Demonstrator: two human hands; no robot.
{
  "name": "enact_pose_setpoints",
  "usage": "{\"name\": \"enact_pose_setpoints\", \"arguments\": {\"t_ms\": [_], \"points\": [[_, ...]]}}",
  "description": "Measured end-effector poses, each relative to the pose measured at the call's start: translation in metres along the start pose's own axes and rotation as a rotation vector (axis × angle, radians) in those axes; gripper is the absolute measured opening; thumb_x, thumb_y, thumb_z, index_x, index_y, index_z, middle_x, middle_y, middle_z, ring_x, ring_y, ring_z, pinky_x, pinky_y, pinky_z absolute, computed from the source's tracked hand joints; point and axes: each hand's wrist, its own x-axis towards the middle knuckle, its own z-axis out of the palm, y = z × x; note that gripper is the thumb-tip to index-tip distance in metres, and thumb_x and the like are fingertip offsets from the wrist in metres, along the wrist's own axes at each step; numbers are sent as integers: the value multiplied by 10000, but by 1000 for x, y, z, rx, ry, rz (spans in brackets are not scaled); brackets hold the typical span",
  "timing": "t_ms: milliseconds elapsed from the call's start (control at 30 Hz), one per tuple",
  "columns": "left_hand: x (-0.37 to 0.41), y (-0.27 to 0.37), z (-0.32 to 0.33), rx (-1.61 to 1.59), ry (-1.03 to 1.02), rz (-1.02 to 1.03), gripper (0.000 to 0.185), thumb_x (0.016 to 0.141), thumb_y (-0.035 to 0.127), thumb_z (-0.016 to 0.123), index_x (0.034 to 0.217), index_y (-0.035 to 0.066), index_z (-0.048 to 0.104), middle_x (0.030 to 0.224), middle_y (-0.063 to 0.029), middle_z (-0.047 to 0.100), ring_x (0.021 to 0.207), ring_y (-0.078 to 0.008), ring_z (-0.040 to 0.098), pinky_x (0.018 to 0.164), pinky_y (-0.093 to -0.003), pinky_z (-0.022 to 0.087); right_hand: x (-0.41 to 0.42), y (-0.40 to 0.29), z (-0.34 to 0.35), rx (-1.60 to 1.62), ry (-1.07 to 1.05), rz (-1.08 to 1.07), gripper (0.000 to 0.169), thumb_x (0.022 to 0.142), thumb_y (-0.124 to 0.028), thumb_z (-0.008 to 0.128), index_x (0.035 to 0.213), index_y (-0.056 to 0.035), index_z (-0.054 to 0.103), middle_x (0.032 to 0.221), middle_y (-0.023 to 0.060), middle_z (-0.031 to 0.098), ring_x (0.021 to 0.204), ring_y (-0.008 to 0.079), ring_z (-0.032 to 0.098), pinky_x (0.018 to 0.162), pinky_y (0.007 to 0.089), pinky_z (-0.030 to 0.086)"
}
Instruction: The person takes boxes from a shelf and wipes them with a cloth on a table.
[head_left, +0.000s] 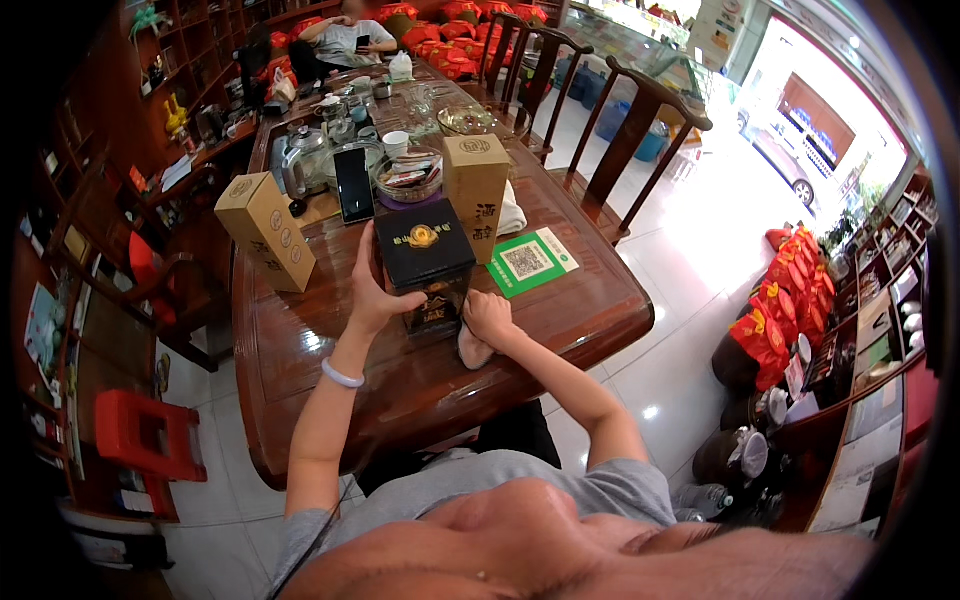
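Observation:
A black gift box (426, 247) with a gold emblem and gold characters stands upright on the polished wooden table (315, 360). My left hand (375, 294) is spread along its left side, thumb across the front face, holding it. Beside the box's lower right corner, my right hand (489, 319) is closed over a pale pinkish cloth or pad (474, 351), pressed near the tabletop. Its fingertips are partly hidden. Two tan cartons flank the black box: a tilted-looking one (266, 234) at the left and an upright one (475, 199) just behind at the right.
A green card with a printed code (529, 262) lies right of the box. Behind are a smartphone (354, 184), a glass bowl of packets (409, 176), a glass kettle (304, 161) and a white towel (511, 211). Wooden chairs (630, 135) line the right side; a person (349, 41) sits at the far end.

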Motion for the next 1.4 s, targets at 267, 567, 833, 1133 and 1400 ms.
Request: {"name": "enact_pose_setpoints", "arguments": {"t_ms": [267, 567, 833, 1133, 1400], "points": [[10, -6, -10, -248, 115, -73, 1065, 501, 99, 789, 1375, -10, 191, 1223, -112, 453, 1112, -224, 477, 963, -338, 380, -28, 120, -119, -536, -11, 165, 278, 918, -348, 395, 1084, -188, 549, 841, 127, 624, 745, 312, 633, 608, 426, 489], [31, 2, 32, -381, 126, -70, 1012, 517, 89, 760, 1364, -22, 217, 1209, -127, 464, 1107, -231, 482, 948, -336, 394, -48, 114, -92, -97, 238, 445, 433, 872, -484, 421, 893, -76, 563, 834, 227, 624, 807, 410, 595, 702, 502, 451], [34, -8, 41, -276, 56, -77, 1010, 520, 105, 792, 1349, -39, 232, 1218, -121, 451, 1126, -219, 463, 956, -327, 378, -53, 74, -64, 43, 179, 255, 369, 860, -417, 477, 827, -62, 568, 731, 221, 604, 768, 414, 571, 655, 489, 428], [13, 0, 27, -101, 38, -81, 1022, 581, 171, 806, 1375, -5, 188, 1301, -120, 367, 1217, -224, 363, 999, -339, 321, -58, 2, -65, 1127, 175, 142, 294, 896, -267, 520, 778, 0, 552, 700, -31, 510, 662, 55, 425, 583, 223, 372], [-112, 23, 19, 554, 6, 102, 829, 664, 251, 747, 1332, 22, 312, 1357, -189, 328, 1250, -316, 332, 1018, -403, 287, -79, -51, -39, 1114, 127, -49, 216, 902, -219, 495, 876, -8, 529, 673, 3, 533, 604, 57, 455, 546, 222, 383]]}}
